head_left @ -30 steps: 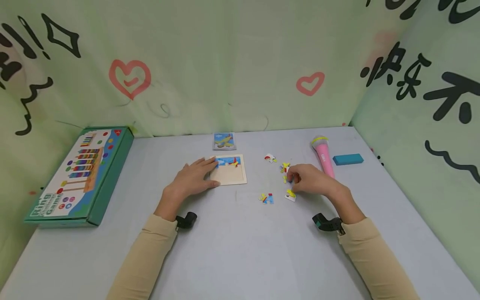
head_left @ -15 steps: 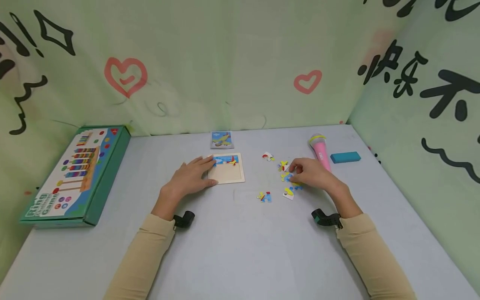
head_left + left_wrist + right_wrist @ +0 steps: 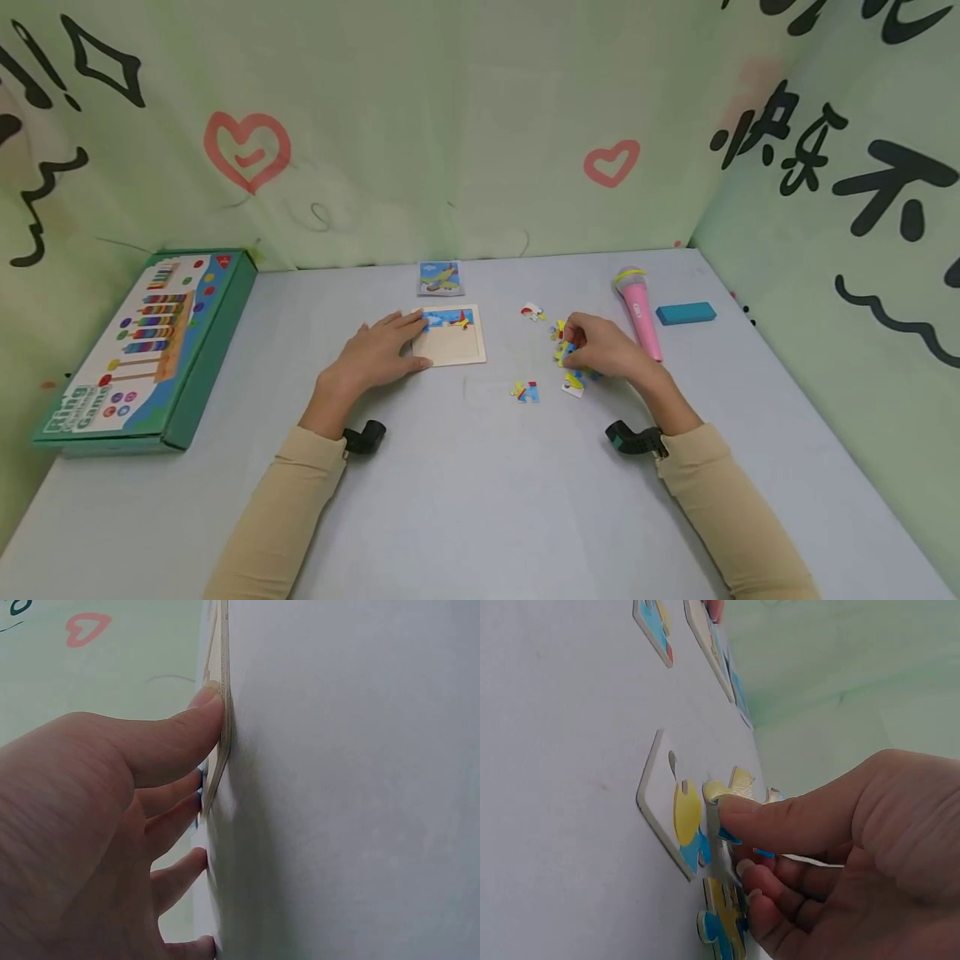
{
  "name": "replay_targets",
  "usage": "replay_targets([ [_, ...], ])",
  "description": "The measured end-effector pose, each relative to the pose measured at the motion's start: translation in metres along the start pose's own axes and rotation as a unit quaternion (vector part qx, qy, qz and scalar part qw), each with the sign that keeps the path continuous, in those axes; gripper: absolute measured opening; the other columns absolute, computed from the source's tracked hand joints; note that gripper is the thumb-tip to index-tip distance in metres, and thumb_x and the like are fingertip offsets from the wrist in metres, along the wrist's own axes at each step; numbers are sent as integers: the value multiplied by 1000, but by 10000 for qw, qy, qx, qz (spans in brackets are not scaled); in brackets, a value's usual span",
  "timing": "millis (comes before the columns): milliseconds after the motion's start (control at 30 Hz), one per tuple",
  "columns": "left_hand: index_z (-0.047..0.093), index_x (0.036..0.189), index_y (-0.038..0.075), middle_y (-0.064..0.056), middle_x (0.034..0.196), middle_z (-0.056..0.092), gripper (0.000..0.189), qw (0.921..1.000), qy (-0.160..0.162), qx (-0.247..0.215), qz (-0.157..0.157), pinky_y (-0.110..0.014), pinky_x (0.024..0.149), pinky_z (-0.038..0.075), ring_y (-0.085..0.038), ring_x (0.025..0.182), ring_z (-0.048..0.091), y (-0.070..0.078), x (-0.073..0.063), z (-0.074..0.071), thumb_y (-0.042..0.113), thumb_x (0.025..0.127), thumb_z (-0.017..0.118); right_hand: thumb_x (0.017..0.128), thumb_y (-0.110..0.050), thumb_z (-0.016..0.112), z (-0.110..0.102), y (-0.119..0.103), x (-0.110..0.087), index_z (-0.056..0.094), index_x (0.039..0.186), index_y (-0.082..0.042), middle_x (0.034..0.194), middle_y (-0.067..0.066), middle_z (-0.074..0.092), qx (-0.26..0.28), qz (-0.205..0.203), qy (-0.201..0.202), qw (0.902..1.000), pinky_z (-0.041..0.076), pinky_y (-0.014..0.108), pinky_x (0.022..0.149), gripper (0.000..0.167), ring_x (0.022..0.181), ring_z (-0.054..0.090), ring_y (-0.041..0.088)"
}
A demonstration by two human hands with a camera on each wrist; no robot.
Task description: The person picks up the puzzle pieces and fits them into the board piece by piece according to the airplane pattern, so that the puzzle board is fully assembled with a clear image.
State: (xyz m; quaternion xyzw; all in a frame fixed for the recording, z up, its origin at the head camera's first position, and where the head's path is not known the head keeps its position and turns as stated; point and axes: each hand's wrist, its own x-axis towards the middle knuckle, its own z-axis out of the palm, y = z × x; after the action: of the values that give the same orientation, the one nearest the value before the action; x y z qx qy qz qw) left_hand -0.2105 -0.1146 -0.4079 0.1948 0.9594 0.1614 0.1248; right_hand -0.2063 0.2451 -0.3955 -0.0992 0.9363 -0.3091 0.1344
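Observation:
A wooden puzzle board (image 3: 459, 353) lies on the table, with several blue and red pieces (image 3: 450, 317) along its top. My left hand (image 3: 378, 354) rests on its left side, fingers spread and thumb at the lower edge; the left wrist view shows that thumb (image 3: 176, 742) against the board's rim. To the right, my right hand (image 3: 607, 346) is over a cluster of loose pieces. In the right wrist view its thumb and curled fingers pinch a yellow and blue puzzle piece (image 3: 741, 784), partly hidden. A white and yellow piece (image 3: 656, 799) lies close beside it.
Loose pieces (image 3: 527, 392) lie between board and right hand, another piece (image 3: 533, 312) farther back. A picture card (image 3: 440, 278) lies behind the board. A pink microphone (image 3: 640, 317) and a blue block (image 3: 686, 313) are at right, a green game box (image 3: 142, 350) at left.
The right hand has shifted slightly left over the cluster, its thumb and fingers now at another piece. A blue and yellow piece shows beneath it. The left hand stays on the board.

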Motion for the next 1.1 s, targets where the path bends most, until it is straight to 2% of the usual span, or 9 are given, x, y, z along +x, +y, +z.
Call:
replay_targets([
  [167, 33, 157, 18, 0, 166, 25, 73, 10000, -7, -14, -55, -69, 118, 18, -33, 154, 21, 0, -2, 0, 47, 96, 62, 85, 2, 66, 3, -2, 4, 57, 95, -3, 87, 10, 54, 626, -423, 48, 9971, 43, 29, 73, 15, 85, 51, 23],
  [333, 33, 157, 18, 0, 166, 25, 73, 10000, -44, -49, -37, -69, 118, 17, -33, 154, 20, -3, -3, -2, 46, 95, 62, 87, 0, 61, 7, -11, 12, 60, 97, -5, 92, 9, 55, 935, -569, 65, 9940, 45, 30, 75, 12, 89, 51, 22],
  [567, 32, 157, 18, 1, 166, 25, 74, 9999, -49, -144, 16, -69, 119, 16, -31, 154, 20, -3, 0, -2, 47, 95, 62, 89, 1, 57, 16, -32, 21, 60, 104, -2, 99, 14, 55, 1538, -407, -152, 9871, 60, 34, 69, 15, 72, 66, 26],
  [767, 33, 157, 20, 2, 165, 27, 76, 10000, -41, -63, 17, -67, 119, 18, -30, 154, 22, -6, 4, -1, 50, 94, 63, 88, -2, 57, 26, -45, 33, 63, 114, -4, 94, 11, 59, 1273, -469, 64, 9907, 54, 30, 70, 27, 79, 60, 23],
  [900, 33, 156, 19, -1, 165, 29, 78, 10000, 1, -13, 18, -65, 120, 19, -30, 153, 24, -8, 3, -1, 51, 93, 64, 85, -1, 60, 33, -53, 40, 64, 114, -3, 94, 10, 63, 1259, -633, 95, 9900, 49, 30, 74, 29, 85, 57, 23],
  [1100, 33, 157, 19, -1, 164, 30, 78, 10000, -11, -85, 33, -64, 120, 18, -29, 153, 24, -8, 6, -2, 52, 92, 64, 84, 0, 66, 42, -69, 52, 66, 109, -5, 99, 10, 64, 1379, -671, 29, 9882, 49, 31, 81, 26, 92, 59, 23],
])
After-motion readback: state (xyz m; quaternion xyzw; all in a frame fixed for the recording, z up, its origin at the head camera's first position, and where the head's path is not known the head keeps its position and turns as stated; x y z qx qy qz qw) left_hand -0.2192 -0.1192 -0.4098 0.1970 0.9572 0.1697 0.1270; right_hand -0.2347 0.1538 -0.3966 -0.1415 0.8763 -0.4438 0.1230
